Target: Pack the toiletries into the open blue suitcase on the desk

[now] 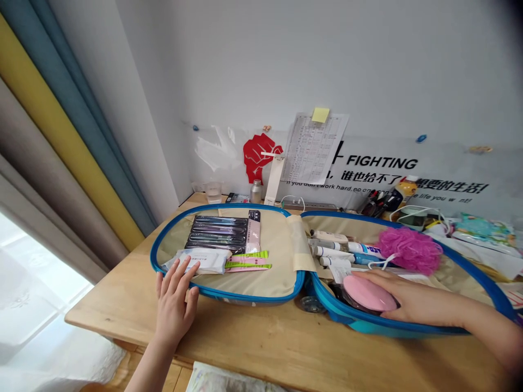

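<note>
An open blue-rimmed suitcase [229,294] lies flat on a wooden table [253,343]. My left hand [174,302] rests open on the near rim of its left half, fingers touching a white packet [206,260]. Beside that packet lie a black toothbrush pack [218,233] and green and pink strips [247,260]. My right hand [412,302] reaches into the right half and grips a pink oval case [368,293]. Behind it sit a magenta bath pouf [409,249] and several white tubes [333,251].
The table's back edge holds a small glass [213,191], a metal bottle [256,191], a white lamp [274,179], pens and a yellow bottle [404,190]. Papers and a teal item [482,228] clutter the right. Curtains [61,152] hang at left; a printed sheet [312,148] is on the wall.
</note>
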Demonstrator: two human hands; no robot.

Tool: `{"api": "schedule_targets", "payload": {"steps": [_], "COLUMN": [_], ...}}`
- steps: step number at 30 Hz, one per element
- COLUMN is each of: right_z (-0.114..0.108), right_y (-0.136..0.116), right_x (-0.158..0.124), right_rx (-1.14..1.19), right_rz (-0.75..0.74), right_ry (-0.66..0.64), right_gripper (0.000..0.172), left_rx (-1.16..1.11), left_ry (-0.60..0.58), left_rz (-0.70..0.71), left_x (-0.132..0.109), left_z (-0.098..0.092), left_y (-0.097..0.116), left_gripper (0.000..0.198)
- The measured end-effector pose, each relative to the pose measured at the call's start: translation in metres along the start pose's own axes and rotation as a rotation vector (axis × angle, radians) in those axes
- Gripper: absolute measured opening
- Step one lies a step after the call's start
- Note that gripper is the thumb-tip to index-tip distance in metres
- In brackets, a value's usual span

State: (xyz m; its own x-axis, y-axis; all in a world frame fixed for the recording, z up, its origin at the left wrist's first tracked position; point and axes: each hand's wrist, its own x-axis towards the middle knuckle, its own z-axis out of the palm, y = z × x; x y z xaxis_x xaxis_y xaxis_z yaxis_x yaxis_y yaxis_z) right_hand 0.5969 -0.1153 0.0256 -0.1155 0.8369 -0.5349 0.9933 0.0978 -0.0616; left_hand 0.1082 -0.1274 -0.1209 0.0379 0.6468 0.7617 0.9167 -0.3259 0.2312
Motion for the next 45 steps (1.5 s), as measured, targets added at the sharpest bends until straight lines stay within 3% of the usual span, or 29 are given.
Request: {"api": "schedule_targets", "payload": {"steps": [7, 11, 16, 19, 23, 26, 30, 36, 45], "right_z": [0.008, 0.014, -0.011, -0.041, -0.069, -0.073, -0.07, -0.063, -0.05], "right_y": [0.0, 0.013, 0.023, -0.012, -0.099, -0.158, -0.209, -0.244, -0.256], "right_x": [0.004, 0.013, 0.013, 0.008, 0.011, 0.027, 0.054, 0.087, 0.106], "right_rx": [0.007, -0.005, 0.061, 0.071, -0.041, -0.172, -0.312, -0.418, -0.422], "right_rz": [-0.005, 0.018, 0.024, -0.047, -0.205, -0.321, -0.441, -0.484, -0.549], "right_ry": [0.091, 0.177, 0.385, 0.443, 0.387, 0.305, 0.208, 0.092, 0.067], "right_gripper": [0.094, 0.086, 0.076, 0.073, 0.067, 0.064, 0.059, 0.06, 0.061], "left_rx": [-0.003, 0.002, 0.003, -0.002, -0.005, -0.004, -0.007, -0.008, -0.007], "left_ry": [0.007, 0.007, 0.007, 0.006, 0.005, 0.004, 0.0, 0.001, -0.024], "left_rz": [0.016, 0.019, 0.016, 0.017, 0.02, 0.018, 0.013, 0.006, -0.023], "left_x": [0.0, 0.001, 0.001, 0.001, 0.0, 0.0, 0.0, 0.0, 0.0], "left_z": [-0.001, -0.001, -0.001, 0.0, 0.0, 0.0, 0.0, 0.0, -0.001], "left_y": [-0.001, -0.001, 0.0, 0.0, -0.001, -0.001, -0.001, 0.0, -0.001], "left_gripper": [0.043, 0.042, 0.043, 0.042, 0.042, 0.043, 0.042, 0.042, 0.041]}}
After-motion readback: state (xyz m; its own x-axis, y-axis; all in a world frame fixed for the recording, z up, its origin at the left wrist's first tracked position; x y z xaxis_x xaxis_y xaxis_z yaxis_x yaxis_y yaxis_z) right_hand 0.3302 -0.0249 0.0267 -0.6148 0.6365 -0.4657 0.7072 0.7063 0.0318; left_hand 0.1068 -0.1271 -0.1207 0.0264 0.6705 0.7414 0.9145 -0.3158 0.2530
